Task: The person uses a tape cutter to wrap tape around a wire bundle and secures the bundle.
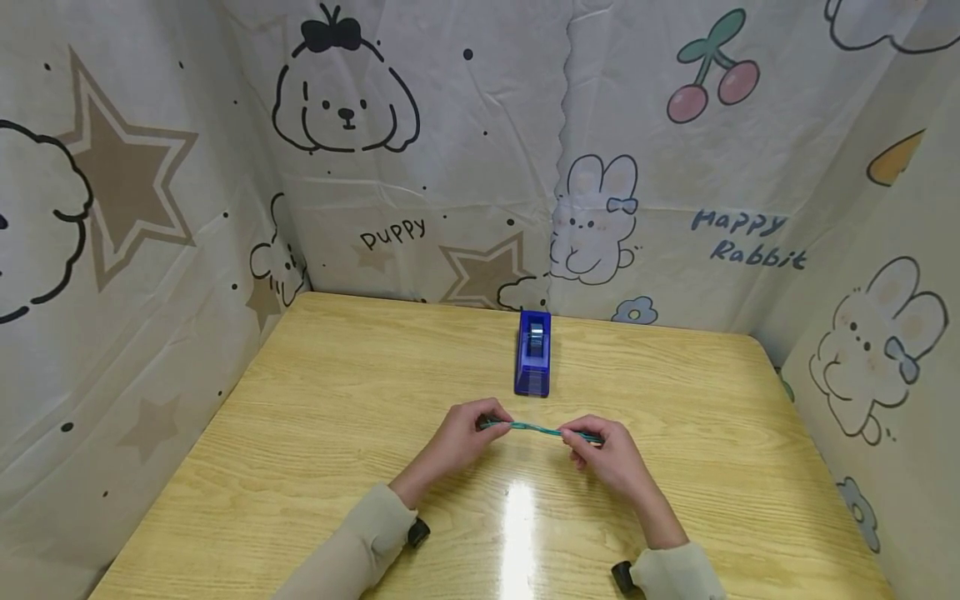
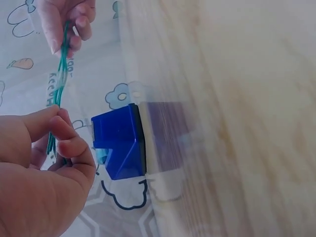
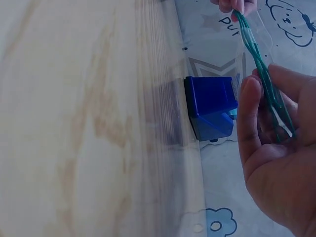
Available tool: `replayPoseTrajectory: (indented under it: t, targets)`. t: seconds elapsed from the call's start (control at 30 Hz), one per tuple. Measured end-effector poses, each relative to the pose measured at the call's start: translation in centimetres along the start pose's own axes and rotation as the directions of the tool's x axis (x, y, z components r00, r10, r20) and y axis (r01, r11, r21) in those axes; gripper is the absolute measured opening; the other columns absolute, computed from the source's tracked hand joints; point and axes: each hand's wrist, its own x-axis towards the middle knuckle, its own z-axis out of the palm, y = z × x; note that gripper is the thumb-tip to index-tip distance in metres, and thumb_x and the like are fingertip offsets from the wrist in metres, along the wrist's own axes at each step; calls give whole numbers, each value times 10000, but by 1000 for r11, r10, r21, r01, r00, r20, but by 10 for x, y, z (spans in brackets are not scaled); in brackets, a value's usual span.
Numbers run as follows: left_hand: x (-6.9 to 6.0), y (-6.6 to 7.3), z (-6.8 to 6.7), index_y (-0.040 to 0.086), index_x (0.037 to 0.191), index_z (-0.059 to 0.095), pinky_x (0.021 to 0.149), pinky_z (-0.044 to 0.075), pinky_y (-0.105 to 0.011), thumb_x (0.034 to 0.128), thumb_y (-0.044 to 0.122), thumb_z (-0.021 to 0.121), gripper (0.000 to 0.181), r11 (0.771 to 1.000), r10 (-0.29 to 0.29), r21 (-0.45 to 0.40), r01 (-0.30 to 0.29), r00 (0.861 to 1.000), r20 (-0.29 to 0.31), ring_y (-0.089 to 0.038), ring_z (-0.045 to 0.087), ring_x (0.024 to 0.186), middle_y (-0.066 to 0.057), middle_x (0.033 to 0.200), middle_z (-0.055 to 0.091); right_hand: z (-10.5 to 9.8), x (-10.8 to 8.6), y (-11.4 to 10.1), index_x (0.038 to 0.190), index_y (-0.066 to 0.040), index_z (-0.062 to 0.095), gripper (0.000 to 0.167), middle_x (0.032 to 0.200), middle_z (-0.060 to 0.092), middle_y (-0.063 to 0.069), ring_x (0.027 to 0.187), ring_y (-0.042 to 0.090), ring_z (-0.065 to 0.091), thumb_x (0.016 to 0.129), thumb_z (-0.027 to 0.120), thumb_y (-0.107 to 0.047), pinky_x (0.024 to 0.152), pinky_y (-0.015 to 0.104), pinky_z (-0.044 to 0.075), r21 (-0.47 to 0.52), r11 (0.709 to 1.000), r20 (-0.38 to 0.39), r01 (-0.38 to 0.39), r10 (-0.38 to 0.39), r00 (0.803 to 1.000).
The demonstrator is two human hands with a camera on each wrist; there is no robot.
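Observation:
Both hands hold a bundle of thin green strands (image 1: 534, 427) stretched between them just above the table. At its left end, the left hand (image 1: 467, 435) pinches it between thumb and fingers. The right hand (image 1: 606, 457) grips the other end, where loops of the strands (image 3: 269, 91) lie between thumb and forefinger. A shiny, see-through patch like clear tape shows on the middle of the bundle (image 2: 61, 78) in the left wrist view. Beyond the hands stands a blue tape dispenser (image 1: 533, 354) with a roll of clear tape (image 1: 536, 335) in it; neither hand touches it.
The wood-grain table (image 1: 360, 375) has a glossy top that reflects light near the front. Printed cloth (image 1: 465, 150) with cartoon animals hangs along its back and both sides. Each wrist carries a small black device (image 1: 418, 532) at the sleeve.

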Motion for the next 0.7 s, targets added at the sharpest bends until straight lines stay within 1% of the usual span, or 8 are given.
replayPoseTrajectory:
  t: [0.1, 0.17, 0.33, 0.47, 0.6, 0.7]
  targets:
    - [0, 0, 0, 106, 1044, 733, 643, 461, -234, 1035, 194, 654, 118, 1000, -22, -16, 22, 1000, 7, -130, 536, 738, -37, 928, 701, 0, -1, 0, 1152, -68, 756, 208, 900, 680, 220, 719, 264, 657, 1005, 700, -204, 617, 361, 592, -31, 999, -19, 7, -7, 1000]
    - [0, 1, -1, 106, 1034, 729, 646, 462, -233, 1036, 190, 653, 113, 999, -34, -24, 34, 999, 6, -116, 532, 739, -25, 927, 697, 0, -1, -1, 1151, -85, 764, 201, 919, 676, 222, 733, 281, 661, 1001, 706, -205, 623, 360, 595, -34, 999, -23, 18, -19, 1000]
    - [1, 3, -1, 122, 1022, 732, 639, 458, -228, 1029, 176, 663, 88, 999, -43, -24, 44, 999, 10, -104, 527, 728, 10, 901, 685, 0, -2, -2, 1098, -64, 780, 172, 958, 682, 254, 717, 297, 670, 1006, 695, -182, 622, 366, 596, -20, 999, -28, 38, -39, 999]
    - [1, 4, -2, 153, 1031, 741, 635, 468, -229, 1020, 186, 678, 72, 999, -42, 0, 42, 999, 7, -94, 532, 720, 18, 945, 691, 0, 0, -2, 1074, -41, 778, 173, 960, 694, 257, 702, 233, 664, 1012, 684, -173, 619, 349, 593, -11, 999, -31, 30, -30, 999]
    - [1, 3, -3, 161, 1061, 754, 670, 489, -235, 993, 193, 718, 83, 999, -12, 34, 12, 1000, -7, -100, 545, 757, -1, 1039, 669, 0, 2, -3, 1057, -18, 767, 208, 926, 694, 244, 679, 165, 642, 1020, 675, -201, 620, 332, 589, -4, 1000, -34, 18, -18, 999]
    - [2, 3, -3, 153, 1083, 760, 694, 502, -235, 978, 188, 739, 113, 999, 18, 49, -17, 1000, -16, -107, 557, 783, -14, 1046, 656, 0, 4, -3, 1047, 7, 751, 241, 900, 686, 242, 668, 150, 635, 1026, 666, -217, 624, 343, 593, 0, 1000, -34, 9, -9, 999]
